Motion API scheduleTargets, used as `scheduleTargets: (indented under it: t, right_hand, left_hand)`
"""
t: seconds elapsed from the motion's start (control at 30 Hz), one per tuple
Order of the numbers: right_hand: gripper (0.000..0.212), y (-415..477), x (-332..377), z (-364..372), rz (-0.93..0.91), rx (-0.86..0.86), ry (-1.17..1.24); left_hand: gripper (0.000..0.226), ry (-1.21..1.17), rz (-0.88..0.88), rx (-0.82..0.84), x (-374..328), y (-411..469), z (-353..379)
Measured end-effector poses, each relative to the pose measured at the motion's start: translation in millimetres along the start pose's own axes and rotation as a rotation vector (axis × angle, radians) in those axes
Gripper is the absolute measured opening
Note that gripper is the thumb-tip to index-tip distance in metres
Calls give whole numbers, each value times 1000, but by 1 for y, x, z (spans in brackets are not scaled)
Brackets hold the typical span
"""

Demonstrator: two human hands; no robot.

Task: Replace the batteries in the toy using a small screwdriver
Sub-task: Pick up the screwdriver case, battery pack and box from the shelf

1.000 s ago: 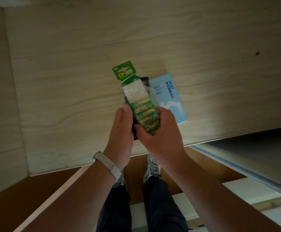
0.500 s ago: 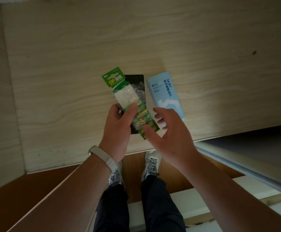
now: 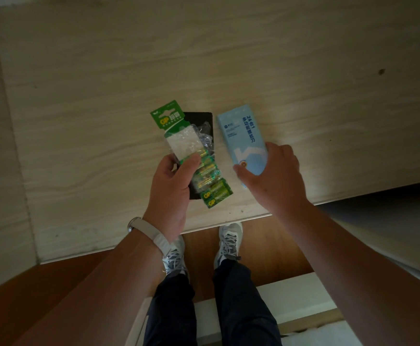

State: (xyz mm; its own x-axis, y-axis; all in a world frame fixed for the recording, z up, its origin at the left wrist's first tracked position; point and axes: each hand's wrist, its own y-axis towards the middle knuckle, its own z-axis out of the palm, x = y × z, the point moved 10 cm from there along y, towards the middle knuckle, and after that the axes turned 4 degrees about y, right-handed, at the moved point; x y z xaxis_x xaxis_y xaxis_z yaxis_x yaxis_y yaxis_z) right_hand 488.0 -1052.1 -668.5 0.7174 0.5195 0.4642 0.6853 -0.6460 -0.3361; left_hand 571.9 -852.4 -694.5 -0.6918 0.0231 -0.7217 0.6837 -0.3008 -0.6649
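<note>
A pale wood-grain counter (image 3: 303, 71) fills the upper part of the view, its near edge running just below both hands. Under that edge lies a brown floor (image 3: 266, 245), where a person's two grey sneakers (image 3: 228, 243) and dark trouser legs (image 3: 241, 303) stand.

The right hand (image 3: 271, 176) rests on the near end of a light blue box (image 3: 243, 138) printed with dark lettering; the thumb lies against the box's left side and the fingers (image 3: 278, 151) wrap over its right side, so the hand is closed around the box. The box lies flat on the counter and stretches away beyond the fingertips.

The left hand (image 3: 171, 188), with a white band (image 3: 151, 236) on its wrist, pinches a green battery pack (image 3: 191, 151) between thumb and fingers (image 3: 165, 164) at about mid-length. The pack's green card header sticks out past the fingertips, and the clear blister with green batteries runs back toward the palm's right side, ending near the counter edge.

A flat black object (image 3: 201, 118) lies on the counter under the pack, mostly hidden by it and by the left hand; what it is cannot be told. It sits just left of the blue box, between the two hands.
</note>
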Motion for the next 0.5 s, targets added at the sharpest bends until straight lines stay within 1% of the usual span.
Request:
scheduleTargets:
  t: [0.17,0.3,0.43,0.5]
  right_hand:
    - [69,-1,3,0,14,-48,11]
    - [70,-4,4,-4,14,-89,99]
    - [66,-2,-6,-1,92,-21,236]
    - [54,-1,-6,1,81,25,282]
  left_hand:
    - [13,-20,-19,4,1,-3,3]
    - [10,-25,-37,-2,5,-7,5]
    - [16,9,-47,-8,4,-7,5]
    - [16,36,-39,-8,1,-6,5]
